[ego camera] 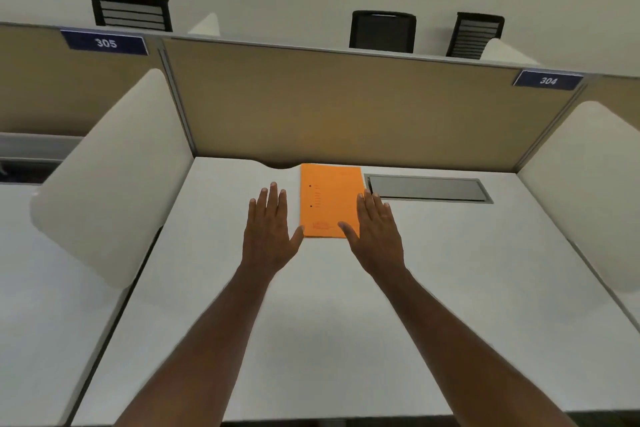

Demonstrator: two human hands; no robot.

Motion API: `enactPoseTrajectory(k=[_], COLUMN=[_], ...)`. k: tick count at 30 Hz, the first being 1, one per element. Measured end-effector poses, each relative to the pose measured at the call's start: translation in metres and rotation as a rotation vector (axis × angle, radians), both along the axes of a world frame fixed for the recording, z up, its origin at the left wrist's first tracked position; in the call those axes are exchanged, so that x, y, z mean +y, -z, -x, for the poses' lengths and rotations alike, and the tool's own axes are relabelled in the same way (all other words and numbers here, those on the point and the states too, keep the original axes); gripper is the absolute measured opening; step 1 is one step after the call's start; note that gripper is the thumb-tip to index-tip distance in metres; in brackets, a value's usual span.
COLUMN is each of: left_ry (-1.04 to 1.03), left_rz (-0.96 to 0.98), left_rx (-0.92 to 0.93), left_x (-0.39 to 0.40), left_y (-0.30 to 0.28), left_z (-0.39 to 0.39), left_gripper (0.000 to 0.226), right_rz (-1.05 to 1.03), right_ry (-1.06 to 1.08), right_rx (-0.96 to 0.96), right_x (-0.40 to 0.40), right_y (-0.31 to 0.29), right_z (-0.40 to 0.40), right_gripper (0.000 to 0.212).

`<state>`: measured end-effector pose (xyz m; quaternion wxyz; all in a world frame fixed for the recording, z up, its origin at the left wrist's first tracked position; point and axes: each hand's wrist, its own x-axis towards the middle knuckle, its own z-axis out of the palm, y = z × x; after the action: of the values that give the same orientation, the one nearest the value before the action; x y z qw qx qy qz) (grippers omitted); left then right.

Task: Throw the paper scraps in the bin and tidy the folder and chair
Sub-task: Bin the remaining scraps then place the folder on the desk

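1. Folder [329, 199], orange and closed, lies flat at the far middle of the white tabletop [346, 340], its far edge almost against the tan partition [346, 107]. Its top left corner sits beside a curved cable notch [282, 166]. The largest risk, as I judge it, is a push towards 12 o'clock driving the folder into the partition and buckling it, or sending that corner into the notch.

2. A grey hatch [429, 188] is set into the tabletop just at 3 o'clock of the folder. A sideways nudge from the left could slide the folder over its frame, where an edge might catch.

3. Left hand [268, 230] is spread flat with straight fingers and holds nothing; its thumb tip is at the folder's near left corner, whether touching I cannot tell. Right hand [375, 236] is likewise flat and holds nothing, its thumb and inner edge over the folder's right side. Uneven pressure from the two would probably skew the folder rather than square it.

4. Thin card lying flat gives flat palms no edge to catch, so a lift from here could fumble.

5. Neither paper scraps nor a bin show here; the only chairs [382, 31] seen are beyond the partition at 12 o'clock. Those steps could be missed.
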<state>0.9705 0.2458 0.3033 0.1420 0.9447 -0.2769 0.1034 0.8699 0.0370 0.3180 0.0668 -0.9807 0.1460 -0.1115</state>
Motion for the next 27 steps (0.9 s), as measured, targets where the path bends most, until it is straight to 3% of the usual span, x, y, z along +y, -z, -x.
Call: enactPoseTrajectory(k=[12, 27], left_ry=[0.015, -0.064], left_rz=[-0.036, -0.118], left_rx=[-0.048, -0.079], left_x=[0.059, 0.104], left_y=[-0.057, -0.072], left_z=[0.148, 0.339], left_gripper=[0.084, 0.087], right_rz=[0.053, 0.075], right_ry=[0.01, -0.058], right_rx=[-0.05, -0.022], right_x=[0.074, 0.12], right_y=[-0.054, -0.066], right_z=[0.152, 0.318], right_gripper=[0.086, 0.086])
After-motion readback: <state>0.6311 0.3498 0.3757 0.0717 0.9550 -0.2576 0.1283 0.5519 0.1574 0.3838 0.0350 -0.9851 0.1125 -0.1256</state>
